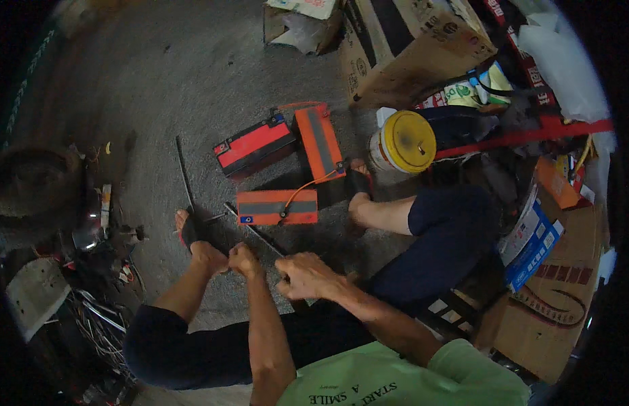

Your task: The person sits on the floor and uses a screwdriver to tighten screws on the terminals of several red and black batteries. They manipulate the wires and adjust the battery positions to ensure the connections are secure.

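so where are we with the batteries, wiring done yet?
Partly, it looks. Done: three orange batteries lie grouped on the floor, and an orange wire runs between two of them. In hand: left hand and right hand grip a thin dark cable; its ends look unattached. Left: that cable, apparently. Terminal connections are too small to judge.

Brown cartons point(402, 54) top, blue box point(534, 247) right.
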Action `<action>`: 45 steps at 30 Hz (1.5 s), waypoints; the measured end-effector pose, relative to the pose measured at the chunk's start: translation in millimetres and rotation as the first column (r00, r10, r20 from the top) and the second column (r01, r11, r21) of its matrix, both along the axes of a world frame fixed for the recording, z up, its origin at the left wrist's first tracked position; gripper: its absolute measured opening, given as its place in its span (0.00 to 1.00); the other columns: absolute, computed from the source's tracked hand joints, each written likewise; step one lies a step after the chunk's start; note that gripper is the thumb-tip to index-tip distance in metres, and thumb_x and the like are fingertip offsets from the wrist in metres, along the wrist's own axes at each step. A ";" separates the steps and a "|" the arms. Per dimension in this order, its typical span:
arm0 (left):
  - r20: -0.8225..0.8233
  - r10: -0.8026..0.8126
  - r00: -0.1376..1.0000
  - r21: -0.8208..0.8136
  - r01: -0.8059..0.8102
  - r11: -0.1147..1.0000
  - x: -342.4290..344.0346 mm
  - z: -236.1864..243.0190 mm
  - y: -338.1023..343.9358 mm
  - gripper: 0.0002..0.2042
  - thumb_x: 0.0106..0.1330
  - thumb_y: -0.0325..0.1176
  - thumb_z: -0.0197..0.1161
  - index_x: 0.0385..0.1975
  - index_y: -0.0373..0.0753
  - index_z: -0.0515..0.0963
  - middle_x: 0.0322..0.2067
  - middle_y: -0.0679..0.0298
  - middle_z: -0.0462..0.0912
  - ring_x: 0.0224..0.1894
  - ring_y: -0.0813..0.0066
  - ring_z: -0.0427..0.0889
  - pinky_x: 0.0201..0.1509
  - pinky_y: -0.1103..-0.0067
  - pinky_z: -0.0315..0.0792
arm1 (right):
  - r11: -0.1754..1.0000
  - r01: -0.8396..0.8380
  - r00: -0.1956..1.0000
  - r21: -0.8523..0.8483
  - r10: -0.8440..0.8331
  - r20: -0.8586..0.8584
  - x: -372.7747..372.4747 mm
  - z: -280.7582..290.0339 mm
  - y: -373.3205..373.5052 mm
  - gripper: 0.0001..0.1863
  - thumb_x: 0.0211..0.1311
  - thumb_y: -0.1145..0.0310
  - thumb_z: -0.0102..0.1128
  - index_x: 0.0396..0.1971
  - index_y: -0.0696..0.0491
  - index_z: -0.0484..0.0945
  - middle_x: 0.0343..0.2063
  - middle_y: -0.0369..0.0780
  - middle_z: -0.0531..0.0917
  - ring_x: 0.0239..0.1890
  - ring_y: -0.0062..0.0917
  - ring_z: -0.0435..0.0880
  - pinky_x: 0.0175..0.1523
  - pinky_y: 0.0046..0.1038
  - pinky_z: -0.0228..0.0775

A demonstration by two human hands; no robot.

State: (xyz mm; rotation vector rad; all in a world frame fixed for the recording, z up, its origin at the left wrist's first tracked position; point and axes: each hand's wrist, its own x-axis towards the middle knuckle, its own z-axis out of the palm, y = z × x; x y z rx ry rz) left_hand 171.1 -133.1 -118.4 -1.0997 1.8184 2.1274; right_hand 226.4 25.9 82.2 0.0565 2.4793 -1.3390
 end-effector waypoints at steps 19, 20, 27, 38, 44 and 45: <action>0.388 -0.601 0.699 -0.697 0.649 0.305 -2.8 -26.3 34.8 0.10 0.63 0.35 0.62 0.37 0.36 0.76 0.24 0.56 0.82 0.23 0.63 0.80 0.28 0.67 0.75 | 0.733 -0.343 0.930 0.588 0.176 0.323 22.6 -164.0 8.3 0.25 0.65 0.68 0.48 0.63 0.56 0.66 0.60 0.49 0.72 0.65 0.44 0.67 0.72 0.43 0.51; 0.345 -0.596 0.725 -0.666 0.637 0.388 -2.6 -27.8 35.9 0.11 0.62 0.35 0.63 0.38 0.36 0.76 0.24 0.55 0.82 0.23 0.60 0.81 0.28 0.66 0.75 | 0.737 -0.271 0.958 0.619 0.143 0.249 28.3 -166.8 9.4 0.24 0.64 0.68 0.49 0.61 0.56 0.68 0.59 0.49 0.73 0.64 0.45 0.68 0.71 0.44 0.53; 0.282 -0.615 0.736 -0.753 0.567 0.333 -0.2 -29.1 6.9 0.14 0.58 0.35 0.65 0.39 0.34 0.75 0.26 0.51 0.83 0.30 0.48 0.84 0.33 0.61 0.76 | 0.889 -0.267 0.868 0.371 0.055 0.493 9.2 -139.5 5.3 0.13 0.57 0.69 0.57 0.41 0.57 0.80 0.41 0.51 0.82 0.50 0.43 0.80 0.53 0.43 0.72; 0.479 -0.491 0.728 -0.589 0.681 0.435 -66.3 1.6 -32.7 0.17 0.58 0.36 0.54 0.42 0.30 0.77 0.32 0.46 0.82 0.34 0.47 0.83 0.40 0.60 0.75 | 0.985 -0.143 0.780 -0.097 0.172 0.602 -31.4 -54.2 16.8 0.23 0.61 0.49 0.62 0.36 0.58 0.81 0.32 0.46 0.83 0.38 0.33 0.85 0.41 0.34 0.77; 0.269 -0.316 0.910 0.152 0.284 0.947 -101.1 122.4 -16.3 0.07 0.61 0.35 0.54 0.27 0.39 0.74 0.22 0.62 0.75 0.17 0.70 0.72 0.21 0.75 0.69 | 0.702 0.354 0.924 -0.618 -0.160 0.347 -25.3 30.4 49.2 0.23 0.61 0.56 0.67 0.48 0.58 0.77 0.30 0.38 0.81 0.33 0.21 0.81 0.37 0.25 0.74; 0.235 -0.283 0.930 0.242 0.226 0.944 -100.4 139.7 -15.0 0.07 0.62 0.35 0.54 0.26 0.39 0.73 0.22 0.62 0.75 0.17 0.70 0.72 0.20 0.75 0.69 | 0.694 0.351 0.935 -0.628 -0.230 0.268 -22.9 37.1 50.6 0.23 0.62 0.59 0.67 0.51 0.58 0.76 0.29 0.37 0.81 0.32 0.20 0.80 0.38 0.24 0.74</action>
